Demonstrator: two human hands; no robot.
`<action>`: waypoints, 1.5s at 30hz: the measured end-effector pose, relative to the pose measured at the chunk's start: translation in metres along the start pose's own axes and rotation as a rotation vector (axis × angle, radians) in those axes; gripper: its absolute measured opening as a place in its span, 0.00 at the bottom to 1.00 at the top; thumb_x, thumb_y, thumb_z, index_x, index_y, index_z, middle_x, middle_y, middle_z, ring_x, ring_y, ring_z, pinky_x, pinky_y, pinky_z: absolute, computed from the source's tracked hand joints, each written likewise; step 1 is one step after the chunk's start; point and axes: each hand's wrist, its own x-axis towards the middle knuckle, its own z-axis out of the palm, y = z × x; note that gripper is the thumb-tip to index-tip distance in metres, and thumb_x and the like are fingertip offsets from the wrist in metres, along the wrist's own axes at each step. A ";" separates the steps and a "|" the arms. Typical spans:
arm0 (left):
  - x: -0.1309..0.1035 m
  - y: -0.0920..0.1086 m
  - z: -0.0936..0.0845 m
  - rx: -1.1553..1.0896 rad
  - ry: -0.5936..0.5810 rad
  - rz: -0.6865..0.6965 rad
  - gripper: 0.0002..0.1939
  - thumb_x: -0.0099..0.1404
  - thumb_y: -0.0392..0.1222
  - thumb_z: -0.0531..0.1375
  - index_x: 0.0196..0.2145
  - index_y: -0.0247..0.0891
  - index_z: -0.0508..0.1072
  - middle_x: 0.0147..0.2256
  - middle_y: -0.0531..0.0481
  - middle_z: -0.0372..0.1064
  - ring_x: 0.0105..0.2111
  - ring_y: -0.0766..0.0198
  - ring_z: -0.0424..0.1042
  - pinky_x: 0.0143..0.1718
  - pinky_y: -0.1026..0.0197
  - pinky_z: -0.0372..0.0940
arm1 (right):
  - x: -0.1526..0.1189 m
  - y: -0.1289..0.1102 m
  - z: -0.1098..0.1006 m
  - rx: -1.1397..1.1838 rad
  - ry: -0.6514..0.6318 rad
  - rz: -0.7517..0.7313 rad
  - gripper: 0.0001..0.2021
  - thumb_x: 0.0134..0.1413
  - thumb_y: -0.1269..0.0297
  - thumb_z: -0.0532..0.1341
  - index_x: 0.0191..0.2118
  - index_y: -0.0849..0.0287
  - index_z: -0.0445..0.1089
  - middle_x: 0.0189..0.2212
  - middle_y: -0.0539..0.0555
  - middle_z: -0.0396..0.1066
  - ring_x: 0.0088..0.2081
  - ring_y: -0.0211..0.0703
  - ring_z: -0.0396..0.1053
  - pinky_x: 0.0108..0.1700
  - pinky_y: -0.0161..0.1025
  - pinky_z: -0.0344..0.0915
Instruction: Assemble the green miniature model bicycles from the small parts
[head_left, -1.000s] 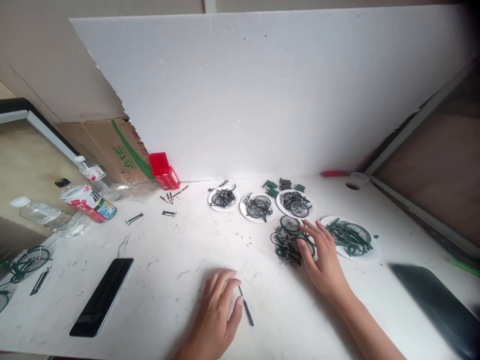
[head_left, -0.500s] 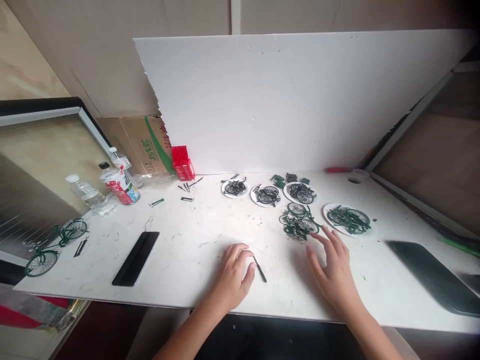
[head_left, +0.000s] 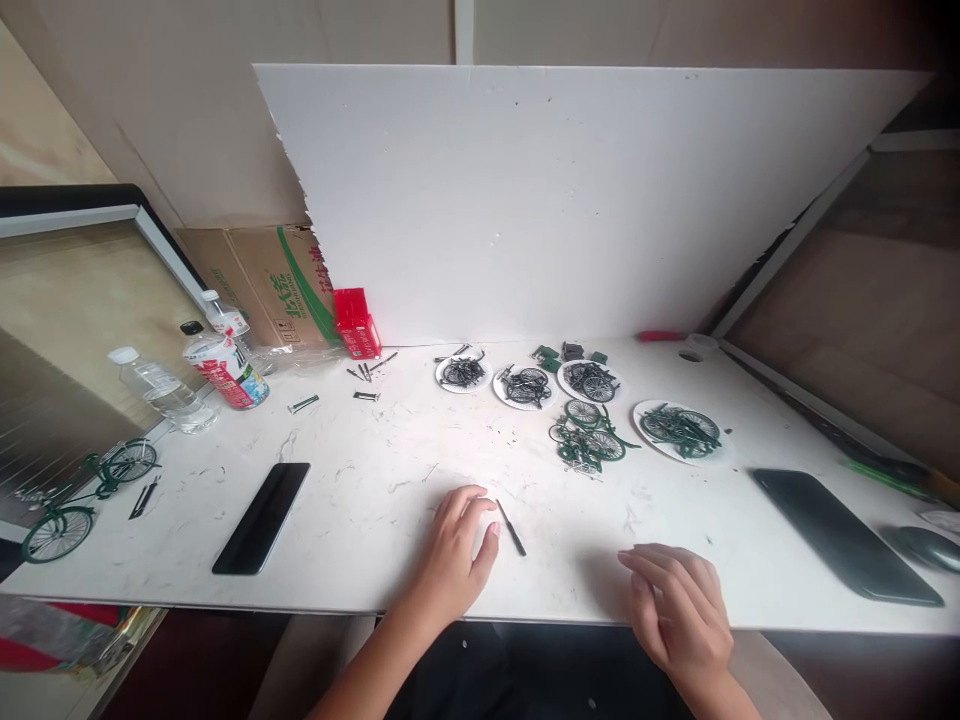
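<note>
My left hand (head_left: 461, 550) rests on the white tabletop near its front edge, fingers loosely curved and thumb apart, with nothing visible in it. Just to its right lies a thin dark screwdriver-like rod (head_left: 513, 530). Over the front edge, to the right, is my right hand (head_left: 679, 610). Its fingers are loosely bent with the thumb close below, and no object shows in it. Beyond the hands lies a loose group of dark green miniature bicycle parts (head_left: 591, 437) with spoked wheels. A paper plate (head_left: 637, 425) of similar green parts sits beside it.
More plates (head_left: 442, 383) of dark bicycle parts stand along the back. An assembled green miniature bicycle (head_left: 90, 500) and a phone (head_left: 262, 518) are at left, near bottles (head_left: 229, 370) and a red box (head_left: 358, 325). A dark flat tablet-like slab (head_left: 844, 535) lies right.
My right hand has drawn back from the green parts towards the front edge, its fingers now more bent. My left hand stays beside the rod. The view has shifted slightly.
</note>
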 end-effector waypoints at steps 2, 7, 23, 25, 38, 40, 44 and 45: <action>0.000 0.001 -0.001 -0.013 -0.008 -0.011 0.12 0.81 0.44 0.52 0.55 0.44 0.71 0.59 0.41 0.68 0.61 0.51 0.70 0.63 0.43 0.71 | 0.004 -0.004 -0.001 0.001 0.034 -0.032 0.15 0.59 0.79 0.61 0.45 0.52 0.75 0.33 0.52 0.78 0.36 0.51 0.78 0.39 0.50 0.69; 0.002 0.002 -0.003 -0.054 -0.016 -0.021 0.11 0.81 0.43 0.52 0.54 0.45 0.71 0.58 0.42 0.69 0.60 0.52 0.71 0.63 0.45 0.71 | 0.010 -0.010 -0.003 0.004 0.044 -0.076 0.12 0.60 0.82 0.61 0.43 0.59 0.75 0.32 0.55 0.77 0.37 0.49 0.77 0.40 0.47 0.68; -0.001 0.010 -0.008 0.203 -0.177 0.215 0.27 0.76 0.49 0.60 0.69 0.49 0.68 0.76 0.46 0.53 0.74 0.45 0.57 0.73 0.37 0.59 | 0.025 0.014 0.002 -0.023 -0.190 0.253 0.11 0.74 0.60 0.57 0.56 0.52 0.72 0.55 0.61 0.75 0.57 0.61 0.72 0.57 0.58 0.68; -0.002 0.013 -0.009 0.256 -0.227 0.247 0.28 0.75 0.51 0.62 0.70 0.50 0.69 0.78 0.48 0.48 0.76 0.43 0.54 0.74 0.34 0.56 | 0.037 0.033 0.008 -0.040 -0.294 0.295 0.16 0.75 0.54 0.56 0.60 0.51 0.71 0.60 0.60 0.73 0.62 0.62 0.70 0.62 0.59 0.67; 0.002 -0.010 -0.013 0.360 -0.210 0.120 0.27 0.81 0.52 0.53 0.71 0.41 0.70 0.76 0.44 0.53 0.78 0.50 0.49 0.77 0.41 0.57 | 0.118 0.111 0.100 -0.242 -0.689 0.353 0.39 0.73 0.34 0.42 0.76 0.53 0.60 0.77 0.60 0.56 0.78 0.73 0.46 0.74 0.69 0.53; 0.004 -0.015 -0.017 0.363 -0.202 0.096 0.27 0.81 0.52 0.53 0.71 0.41 0.70 0.76 0.43 0.52 0.78 0.49 0.49 0.77 0.41 0.57 | 0.117 0.109 0.105 -0.233 -0.708 0.372 0.40 0.73 0.33 0.42 0.76 0.55 0.59 0.77 0.60 0.56 0.78 0.73 0.45 0.74 0.69 0.54; 0.009 -0.022 -0.023 0.355 -0.223 0.063 0.29 0.81 0.53 0.52 0.71 0.37 0.69 0.77 0.43 0.50 0.79 0.49 0.47 0.78 0.42 0.54 | 0.111 0.108 0.111 -0.236 -0.692 0.381 0.40 0.73 0.35 0.44 0.75 0.59 0.61 0.77 0.61 0.56 0.78 0.72 0.44 0.75 0.67 0.53; 0.011 -0.023 -0.024 0.352 -0.230 0.059 0.29 0.81 0.53 0.52 0.71 0.36 0.68 0.77 0.42 0.49 0.79 0.49 0.46 0.78 0.43 0.53 | 0.110 0.108 0.111 -0.233 -0.684 0.382 0.39 0.73 0.35 0.44 0.74 0.59 0.61 0.76 0.61 0.56 0.78 0.71 0.45 0.75 0.66 0.52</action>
